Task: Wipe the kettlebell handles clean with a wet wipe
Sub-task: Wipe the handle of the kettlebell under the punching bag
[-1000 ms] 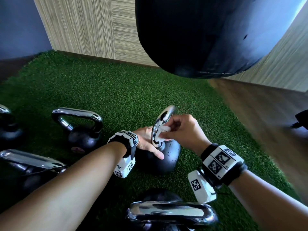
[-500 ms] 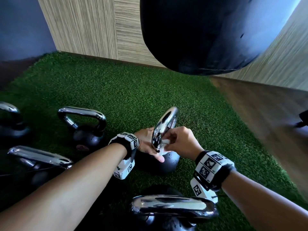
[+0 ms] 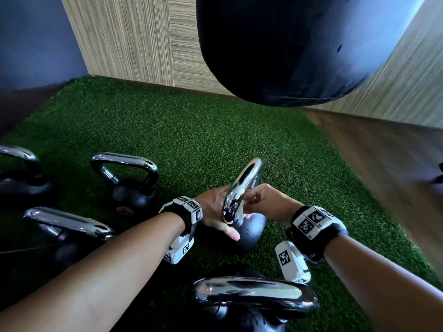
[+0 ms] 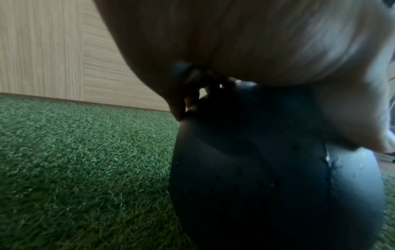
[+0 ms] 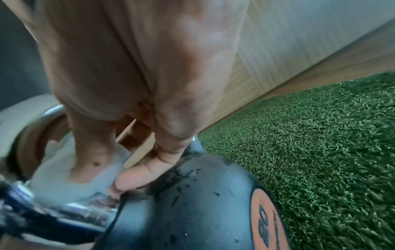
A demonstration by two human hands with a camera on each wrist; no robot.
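We've got the kettlebell (image 3: 242, 233) sitting heavy on the turf (image 3: 191, 140). Our left hand (image 3: 215, 212) lies flat, steadying the body, while the right hand (image 3: 266, 202) pinches the soft wet wipe (image 5: 64, 169) against the slick chrome handle (image 3: 239, 188) low down.

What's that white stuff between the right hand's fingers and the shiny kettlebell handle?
A wet wipe. The right hand presses it against the chrome handle near its base; the right wrist view shows it best.
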